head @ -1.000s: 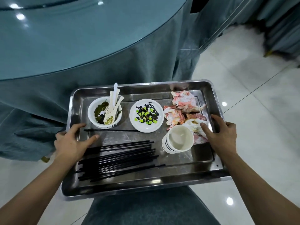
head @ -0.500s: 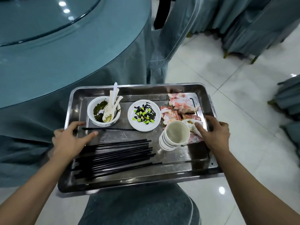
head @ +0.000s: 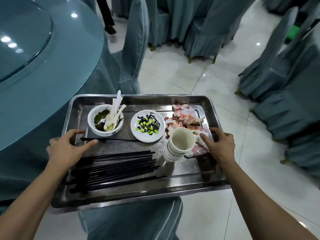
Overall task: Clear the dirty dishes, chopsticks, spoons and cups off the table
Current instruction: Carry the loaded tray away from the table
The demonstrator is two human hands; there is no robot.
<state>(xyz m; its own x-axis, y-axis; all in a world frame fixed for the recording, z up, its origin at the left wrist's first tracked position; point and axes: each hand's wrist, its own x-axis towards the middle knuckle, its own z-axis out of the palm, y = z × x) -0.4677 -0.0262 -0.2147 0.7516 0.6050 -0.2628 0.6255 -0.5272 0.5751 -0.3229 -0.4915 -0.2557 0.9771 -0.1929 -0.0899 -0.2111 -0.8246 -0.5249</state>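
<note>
1. Two hands hold the tray (head: 155, 97): left hand (head: 66, 148) grips its left rim, right hand (head: 219, 144) its right rim, thumbs lying inside.
2. Chopsticks (head: 117, 168) lie lengthwise along the tray's near edge, nearer the left hand; stacked cups (head: 180, 144) stand beside the right thumb.

Chairs in blue-grey slipcovers (head: 204, 23) crowd the top and right of the frame. One covered chair (head: 135, 40) stands left of top centre, another (head: 131, 222) at the bottom edge. Glossy white floor tiles (head: 173, 73) lie between them. A person's dark trouser leg (head: 107, 14) shows at the top, left of centre.
</note>
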